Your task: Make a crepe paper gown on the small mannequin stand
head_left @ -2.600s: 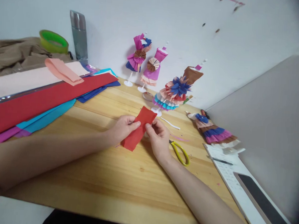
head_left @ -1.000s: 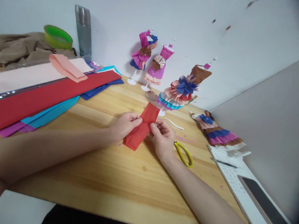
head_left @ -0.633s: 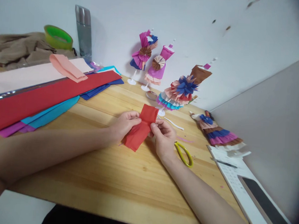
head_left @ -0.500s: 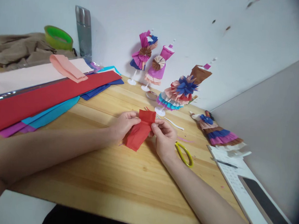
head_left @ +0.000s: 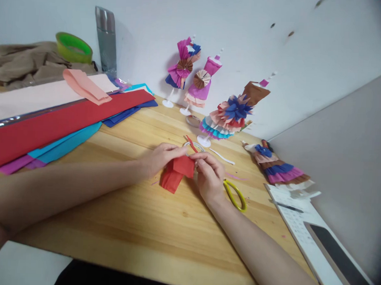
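Between my hands is a piece of red crepe paper (head_left: 172,179), its upper part folded down over the lower. My left hand (head_left: 160,157) grips the fold from the left, thumb and fingers closed along the top edge. My right hand (head_left: 210,175) pinches the fold's right end between thumb and fingers. Just behind the paper lie a thin red strip (head_left: 191,142) and a roll of tape (head_left: 200,145), partly hidden by my fingers. Yellow-handled scissors (head_left: 235,196) rest beside my right wrist, their blades hidden.
Small dress forms in paper dresses, including a ruffled one (head_left: 226,119), stand along the wall. Folded paper sheets, a red one (head_left: 70,123) on top, lie at left near a bottle (head_left: 106,40) and green tape (head_left: 74,47). A phone (head_left: 338,256) is at right.
The top flap of the red paper has folded forward and down over the lower part. The thin red strip and tape roll behind it now show more.
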### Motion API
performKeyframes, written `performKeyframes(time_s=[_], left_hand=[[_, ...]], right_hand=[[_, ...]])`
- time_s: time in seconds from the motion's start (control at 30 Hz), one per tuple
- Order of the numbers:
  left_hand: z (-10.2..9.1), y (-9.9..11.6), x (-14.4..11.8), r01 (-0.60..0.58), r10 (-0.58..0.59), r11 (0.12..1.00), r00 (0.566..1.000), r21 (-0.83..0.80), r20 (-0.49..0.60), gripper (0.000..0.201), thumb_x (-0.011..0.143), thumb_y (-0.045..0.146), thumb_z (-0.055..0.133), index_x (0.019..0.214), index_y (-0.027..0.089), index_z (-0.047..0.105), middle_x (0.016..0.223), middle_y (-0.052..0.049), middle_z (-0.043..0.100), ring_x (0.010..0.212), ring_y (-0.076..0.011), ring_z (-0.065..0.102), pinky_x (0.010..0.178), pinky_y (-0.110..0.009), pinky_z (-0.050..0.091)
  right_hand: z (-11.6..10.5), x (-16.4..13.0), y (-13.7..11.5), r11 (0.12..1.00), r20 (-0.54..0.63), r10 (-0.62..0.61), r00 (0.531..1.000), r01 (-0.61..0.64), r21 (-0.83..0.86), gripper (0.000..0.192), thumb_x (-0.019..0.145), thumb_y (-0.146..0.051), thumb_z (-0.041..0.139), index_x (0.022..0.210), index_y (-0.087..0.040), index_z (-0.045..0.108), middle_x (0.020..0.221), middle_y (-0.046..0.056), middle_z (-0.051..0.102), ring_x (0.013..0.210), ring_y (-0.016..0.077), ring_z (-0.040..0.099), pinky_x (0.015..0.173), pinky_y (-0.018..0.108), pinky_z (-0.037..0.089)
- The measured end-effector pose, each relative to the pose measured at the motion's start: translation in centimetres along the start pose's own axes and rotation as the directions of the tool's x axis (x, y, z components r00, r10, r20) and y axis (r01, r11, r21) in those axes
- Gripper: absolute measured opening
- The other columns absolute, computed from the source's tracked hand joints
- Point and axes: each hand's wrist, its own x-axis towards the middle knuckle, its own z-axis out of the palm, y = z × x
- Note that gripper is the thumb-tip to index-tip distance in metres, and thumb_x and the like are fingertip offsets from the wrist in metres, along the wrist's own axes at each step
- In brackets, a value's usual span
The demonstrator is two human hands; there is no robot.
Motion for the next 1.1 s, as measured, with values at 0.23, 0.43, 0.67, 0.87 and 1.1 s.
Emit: performKeyframes(time_s=[0.23,0.43,0.67,0.87,1.1], left_hand=[[0.4,-0.2,-0.1,-0.023,0.032,0.991,0.997,0.129,-0.065,0.025,0.074,0.033,0.064,0.06,0.015,0.057,0.054,0.002,0.054,0.05,-0.0085,0.046,0.053,-0.023,0.035],[0.2,-0.4,0.0,-0.092,0.098,0.974,0.995,0.208,-0.02,0.032,0.076,0.038,0.064,0.057,0.015,0.052,0.051,0.005,0.047,0.05,-0.0075,0.041,0.053,-0.022,0.031],[0.7,-0.4,0.1,-0.005,0.008,0.999,0.996,0.041,-0.086,0.017,0.068,0.025,0.073,0.075,0.012,0.063,0.067,-0.001,0.066,0.059,-0.0109,0.058,0.061,-0.023,0.044],[0.8,-0.1,-0.1,0.016,-0.019,1.0,0.992,-0.022,-0.128,0.013,0.075,0.02,0.066,0.066,0.012,0.061,0.058,0.001,0.062,0.05,-0.0074,0.054,0.053,-0.02,0.041],[0.8,-0.1,-0.1,-0.02,0.01,0.997,0.991,-0.076,-0.132,0.013,0.077,0.02,0.066,0.068,0.013,0.061,0.059,0.002,0.063,0.051,-0.0079,0.057,0.054,-0.02,0.043]], right_hand=[[0.2,0.0,-0.3,0.985,-0.031,-0.068,0.997,0.062,-0.163,0.027,0.083,-0.045,0.06,0.094,-0.022,0.069,0.076,0.001,0.063,0.065,0.0163,0.055,0.063,0.03,0.044],[0.9,0.3,-0.6,0.95,-0.009,-0.033,0.999,0.028,-0.309,0.014,0.08,-0.035,0.064,0.076,-0.021,0.066,0.072,0.002,0.066,0.066,0.0171,0.058,0.065,0.031,0.047],[0.9,0.6,-0.5,0.975,-0.117,0.015,0.993,-0.041,-0.219,0.021,0.077,-0.034,0.065,0.063,-0.02,0.059,0.057,-0.003,0.054,0.052,0.0116,0.045,0.054,0.026,0.039],[0.8,0.6,-0.4,0.971,-0.109,0.021,0.994,-0.046,-0.235,0.026,0.079,-0.038,0.063,0.062,-0.019,0.058,0.056,-0.003,0.052,0.052,0.0111,0.044,0.055,0.026,0.037],[0.7,0.6,-0.3,0.974,-0.104,0.054,0.993,-0.075,-0.215,0.029,0.08,-0.04,0.063,0.061,-0.019,0.056,0.054,-0.004,0.052,0.051,0.011,0.044,0.054,0.026,0.037]])
